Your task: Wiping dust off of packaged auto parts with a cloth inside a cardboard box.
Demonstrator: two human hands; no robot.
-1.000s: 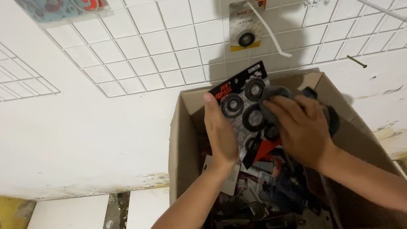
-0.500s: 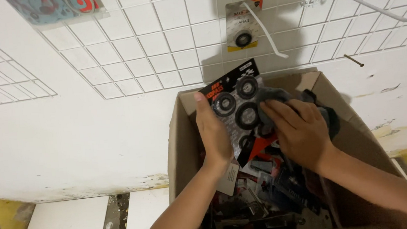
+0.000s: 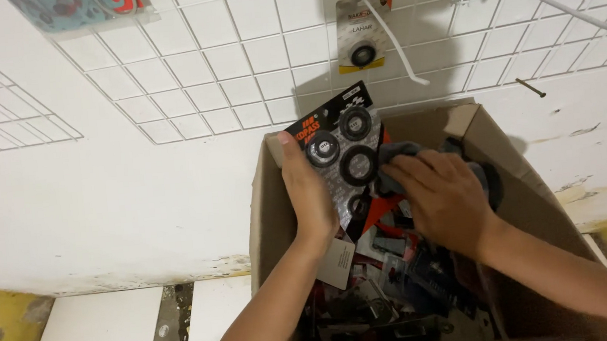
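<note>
From the head camera, looking down into an open cardboard box (image 3: 264, 218) that stands against a white wall. The left hand (image 3: 310, 192) has its grip closed on the left edge of a black blister card of round seals (image 3: 342, 152), thumb along the card's side, holding it upright so its top rises above the box's back rim. The right hand (image 3: 441, 199) lies palm down just beside the card, fingers bent over dark packets at the box's back right; whether its grip is actually closed on one I cannot tell. Below both hands the box is crowded with loose packets (image 3: 394, 287), leaving little free room between its walls. A white wire grid (image 3: 236, 74) hangs on the wall above, with a small carded seal (image 3: 362, 41) on a hook.
</note>
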